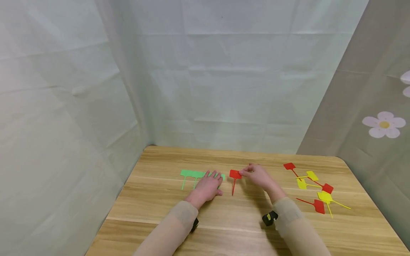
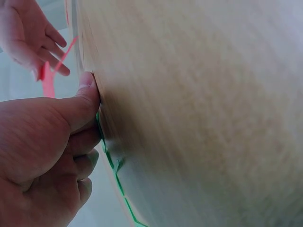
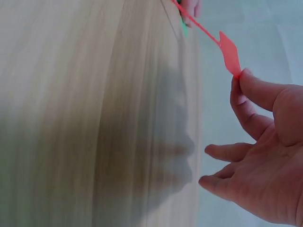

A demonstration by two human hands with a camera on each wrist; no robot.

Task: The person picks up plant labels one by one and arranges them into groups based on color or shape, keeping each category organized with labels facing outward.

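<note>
Several green cable ties with flat square tags (image 1: 187, 173) lie side by side in a row, tails toward the person. My left hand (image 1: 208, 185) rests over the right part of this row with its fingers stretched out, hiding some tags. To the right of the row, my right hand (image 1: 258, 177) pinches a red cable tie (image 1: 235, 174) by a corner of its tag, between thumb and index finger. In the right wrist view the red tag (image 3: 229, 53) is held up off the wood, and the other fingers are spread.
On the right side of the wooden table (image 1: 230, 227) lie loose red cable ties (image 1: 319, 206) and yellow cable ties (image 1: 325, 196), some overlapping, pointing different ways. A pale cloth (image 1: 224, 89) hangs behind the table's far edge and along its sides.
</note>
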